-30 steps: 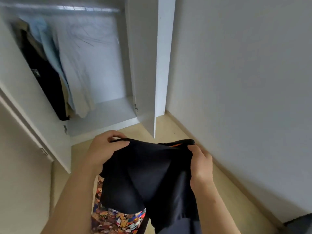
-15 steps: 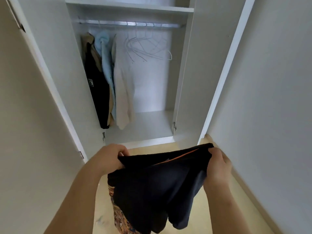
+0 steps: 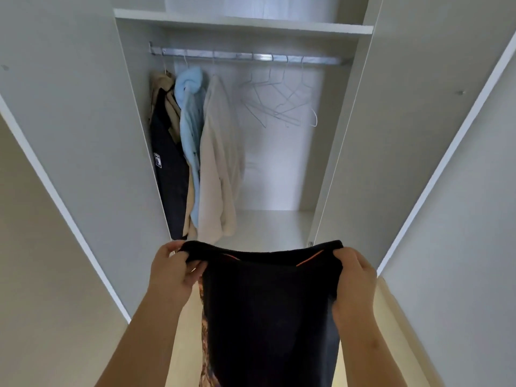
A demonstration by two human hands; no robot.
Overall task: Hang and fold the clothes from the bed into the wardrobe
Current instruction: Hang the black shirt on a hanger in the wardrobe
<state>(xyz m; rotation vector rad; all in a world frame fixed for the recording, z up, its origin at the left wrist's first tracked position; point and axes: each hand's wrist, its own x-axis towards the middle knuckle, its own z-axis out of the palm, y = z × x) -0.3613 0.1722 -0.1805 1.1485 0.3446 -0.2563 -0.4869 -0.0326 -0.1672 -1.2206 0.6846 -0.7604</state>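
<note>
Head view: left hand [image 3: 173, 272] and right hand [image 3: 353, 277], fingers clenched, stretch one black garment [image 3: 268, 311] level before the open wardrobe [image 3: 243, 22], where four garments hang beside empty wire hangers [image 3: 282, 101].

A home bedroom; open wardrobe [image 3: 83, 135]; hung clothes [image 3: 215, 163].

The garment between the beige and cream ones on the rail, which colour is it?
Light blue garment, head view.
</note>
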